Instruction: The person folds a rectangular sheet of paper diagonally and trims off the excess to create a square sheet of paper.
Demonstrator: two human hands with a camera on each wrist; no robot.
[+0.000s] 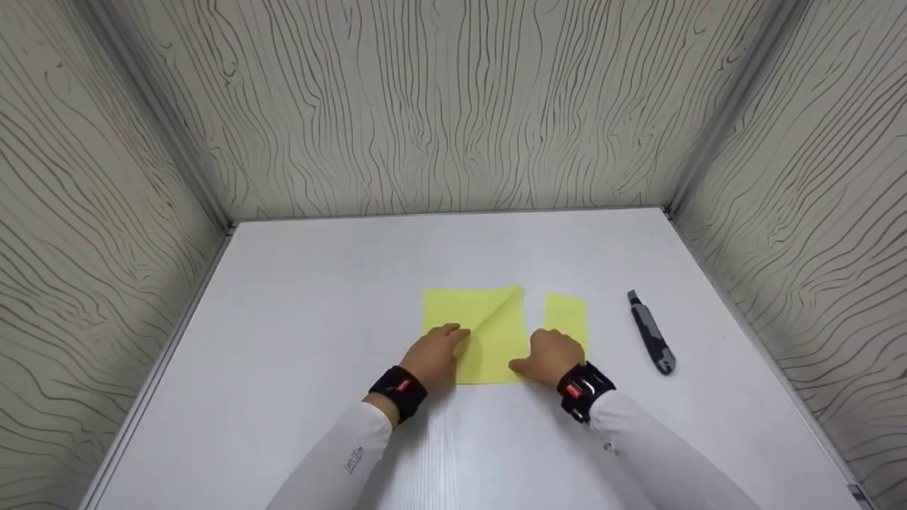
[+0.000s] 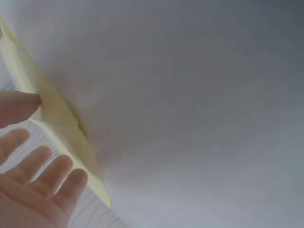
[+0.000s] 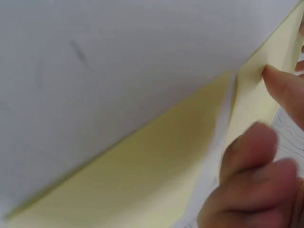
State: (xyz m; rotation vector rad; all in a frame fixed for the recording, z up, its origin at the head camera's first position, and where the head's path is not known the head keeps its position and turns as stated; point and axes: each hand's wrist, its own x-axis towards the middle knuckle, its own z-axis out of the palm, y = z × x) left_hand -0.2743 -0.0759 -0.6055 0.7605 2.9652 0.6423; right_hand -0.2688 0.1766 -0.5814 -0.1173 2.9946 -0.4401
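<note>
A square sheet of yellow paper (image 1: 496, 347) lies on the white table, with a diagonal crease running down from its top right corner. My left hand (image 1: 438, 350) rests at its left side, fingers extended and fingertips at the crease; in the left wrist view the thumb (image 2: 21, 107) touches the sheet. At the lower right corner, my right hand (image 1: 555, 354) presses the sheet with its thumb (image 3: 285, 90), the other fingers curled in. That hand covers the lower part of a narrow yellow paper strip (image 1: 567, 312), separated from the square by a gap.
To the right of the strip lies a black and grey utility knife (image 1: 650, 333). Wood-patterned panels (image 1: 453, 106) stand behind and on both sides of the white table (image 1: 319, 283).
</note>
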